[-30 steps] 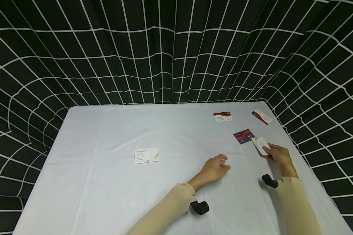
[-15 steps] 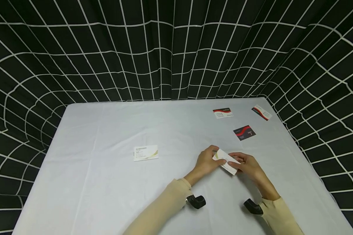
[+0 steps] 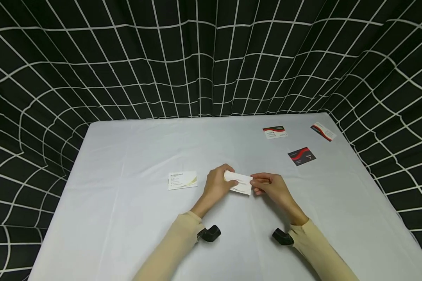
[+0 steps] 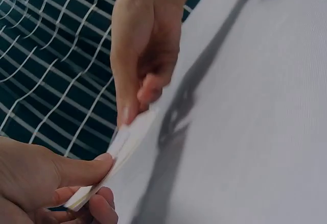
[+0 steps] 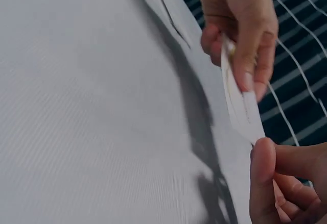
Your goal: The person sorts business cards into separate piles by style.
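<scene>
Over the middle of the table, a white business card (image 3: 241, 184) with gold and red-toned markings is held between both hands; its edge looks layered in the left wrist view. My left hand (image 3: 217, 182) grips the left end, thumb on top and fingers beneath. At the opposite end, my right hand (image 3: 271, 188) pinches the edge between thumb and fingers. Both wrist views show the card (image 4: 127, 140) raised above the cloth, its shadow falling below. Left of the hands lie white cards with a gold curve (image 3: 182, 180), seemingly a small pile.
A dark card with a red wave (image 3: 302, 156) lies to the right. Farther back are a red, black and white card (image 3: 275, 132) and a similar tilted card (image 3: 323, 131) near the right edge. The white tablecloth (image 3: 126, 226) ends at a black curtain (image 3: 154, 70) with white grid lines.
My right hand has brought a white card in from the right, off the dark card's corner. My left hand has taken hold of it, and both hands have shifted left.
</scene>
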A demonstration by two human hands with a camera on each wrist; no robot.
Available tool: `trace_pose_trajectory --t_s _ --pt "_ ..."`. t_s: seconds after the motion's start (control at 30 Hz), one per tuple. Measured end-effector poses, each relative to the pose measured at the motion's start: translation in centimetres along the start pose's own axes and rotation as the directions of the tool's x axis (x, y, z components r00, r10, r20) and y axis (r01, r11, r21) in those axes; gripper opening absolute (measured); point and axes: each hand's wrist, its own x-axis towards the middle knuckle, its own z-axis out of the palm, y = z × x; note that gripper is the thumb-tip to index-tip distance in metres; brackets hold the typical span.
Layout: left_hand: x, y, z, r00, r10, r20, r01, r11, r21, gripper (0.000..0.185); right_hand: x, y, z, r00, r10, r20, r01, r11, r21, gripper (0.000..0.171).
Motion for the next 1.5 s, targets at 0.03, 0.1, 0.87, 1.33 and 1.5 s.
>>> trace_pose_trajectory --t_s 0.03,0.1,0.87,1.33,1.5 --pt "-0.1 -0.2 -0.7 1.0 -0.003 -0.007 0.003 1.0 0.008 0.029 0.5 -0.4 0.8 1.0 -0.009 0.013 0.009 1.0 -0.009 0.038" --pt "-0.3 -0.8 -2.0 1.0 -0.016 -0.026 0.016 1.0 0.009 0.027 1.5 -1.2 2.4 0.999 -0.016 0.037 0.016 1.0 -0.013 0.037" --pt "-3.5 -6.2 -10.5 0.952 -0.132 -0.276 0.213 0.934 0.286 0.042 6.3 -5.6 14.2 0.996 -0.015 0.088 0.049 0.916 -0.399 0.027" --pt "-3.1 -7.7 -9.9 0.932 -0.087 -0.352 0.262 0.833 0.487 0.048 6.3 -4.9 15.9 0.976 -0.209 0.056 0.204 0.801 -0.563 0.027" --pt "-3.0 -8.1 -9.9 0.931 -0.102 -0.351 0.27 0.839 0.472 0.046 6.2 -4.7 16.2 0.975 -0.218 0.036 0.197 0.78 -0.594 0.027"
